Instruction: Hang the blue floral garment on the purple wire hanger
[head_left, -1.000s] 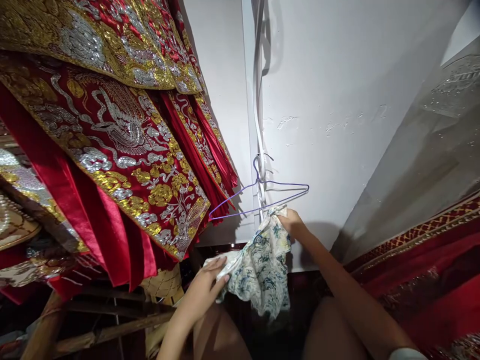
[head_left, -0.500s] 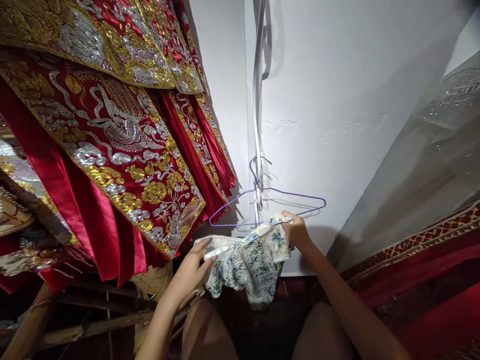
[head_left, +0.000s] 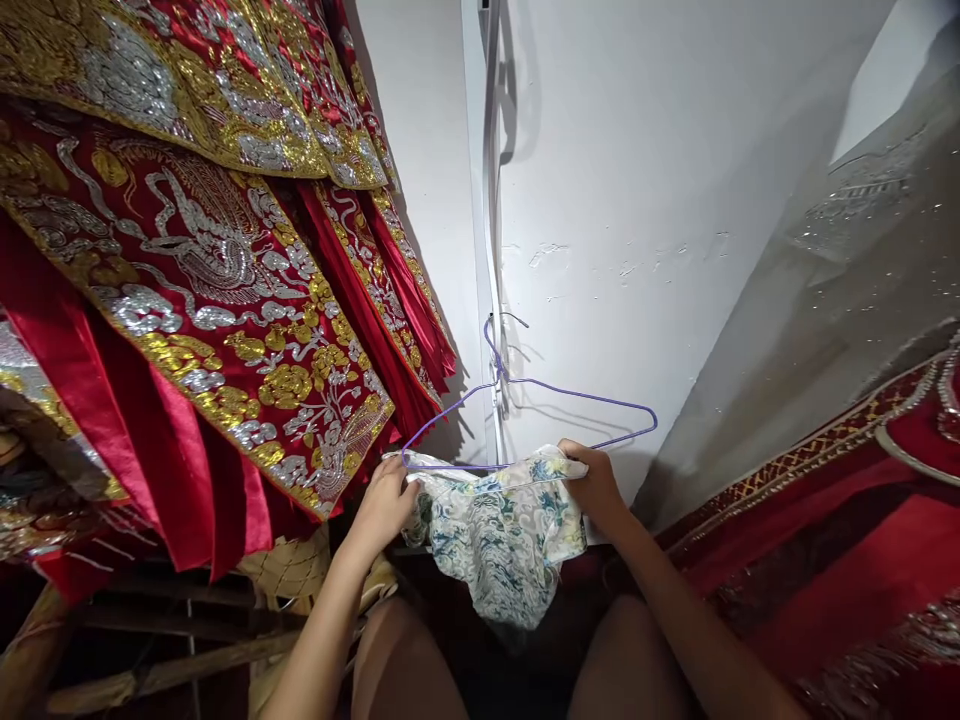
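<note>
A white garment with a blue, green and yellow pattern is stretched between my two hands, its lower part hanging in gathered folds. My left hand is closed on the garment's left upper edge. At the right upper corner, my right hand pinches the cloth. Just above and behind the garment hangs a purple wire hanger, its hook up by a white cord or strip on the wall. The hanger's lower left corner overlaps the garment edge close to my left fingers; I cannot tell whether it is inside the cloth.
Red robes with gold and silver embroidery hang on the left. Behind the hanger is a white wall. Red trimmed cloth and clear plastic sheeting are on the right. Bamboo poles stand low on the left.
My hands have pulled the garment's upper edge straighter and raised its left side to the hanger's lower left corner. The hanger has tilted slightly, and the whole view has shifted to the right.
</note>
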